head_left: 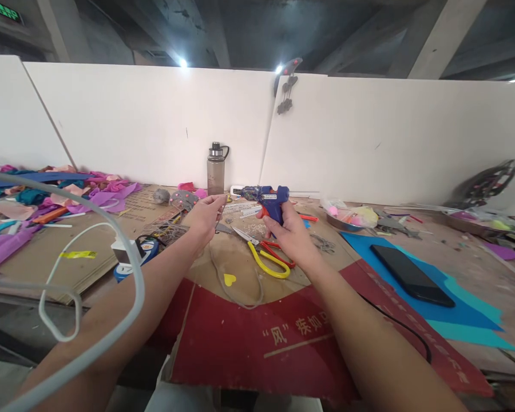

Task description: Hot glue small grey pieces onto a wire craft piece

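My right hand [289,229] is wrapped around the handle of a blue hot glue gun [272,199], its nozzle pointing left. Just left of that nozzle, my left hand [206,217] is closed in a pinch. A small yellow piece [229,198] shows at its fingertips, its shape too small to make out. Below the hands lie yellow-handled scissors [268,264] and a red-handled tool [278,254], partly covered by my right hand. A yellow paper heart [229,280] rests on the cardboard [201,269], beside a loop of grey cord [245,306].
A bottle [216,174] stands against the white partition [154,126]. Crepe paper [107,197] is heaped at left, near a blue tape measure [126,269]. A white cable [141,286] arches across the left foreground. At right, a black phone [412,274] lies on blue sheets [467,315].
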`<action>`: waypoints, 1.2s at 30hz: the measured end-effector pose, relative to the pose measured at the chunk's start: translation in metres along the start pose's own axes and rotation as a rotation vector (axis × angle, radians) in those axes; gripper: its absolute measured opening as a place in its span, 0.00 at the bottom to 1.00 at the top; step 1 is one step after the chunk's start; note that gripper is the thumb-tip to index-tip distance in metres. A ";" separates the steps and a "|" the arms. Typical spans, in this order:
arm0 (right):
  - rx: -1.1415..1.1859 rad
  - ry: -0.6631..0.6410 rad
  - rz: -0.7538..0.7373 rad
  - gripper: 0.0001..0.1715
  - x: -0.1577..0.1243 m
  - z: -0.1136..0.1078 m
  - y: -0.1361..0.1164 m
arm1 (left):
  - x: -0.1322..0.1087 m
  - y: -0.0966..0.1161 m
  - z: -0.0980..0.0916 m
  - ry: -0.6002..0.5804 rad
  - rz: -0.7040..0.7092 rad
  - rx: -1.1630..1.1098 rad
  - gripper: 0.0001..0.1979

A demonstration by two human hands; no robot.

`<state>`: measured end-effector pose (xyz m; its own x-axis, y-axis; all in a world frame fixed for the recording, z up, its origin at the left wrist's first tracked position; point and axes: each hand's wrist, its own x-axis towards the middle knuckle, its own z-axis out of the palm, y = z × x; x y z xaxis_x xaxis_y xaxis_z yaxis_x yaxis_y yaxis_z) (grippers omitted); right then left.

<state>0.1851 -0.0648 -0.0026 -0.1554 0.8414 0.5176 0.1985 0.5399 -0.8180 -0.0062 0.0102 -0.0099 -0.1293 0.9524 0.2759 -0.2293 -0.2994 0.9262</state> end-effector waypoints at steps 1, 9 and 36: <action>-0.023 -0.006 -0.009 0.18 0.000 0.001 0.001 | 0.000 0.000 0.000 -0.002 0.004 0.000 0.13; -0.245 0.038 -0.090 0.18 -0.001 0.003 0.005 | -0.003 0.000 0.003 -0.031 0.017 -0.004 0.13; -0.494 0.067 -0.148 0.21 -0.003 0.008 -0.001 | -0.007 0.005 0.009 -0.013 0.039 0.033 0.11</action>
<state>0.1776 -0.0683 -0.0050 -0.1574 0.7459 0.6472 0.6149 0.5869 -0.5267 0.0024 0.0028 -0.0045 -0.1253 0.9409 0.3147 -0.1923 -0.3342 0.9227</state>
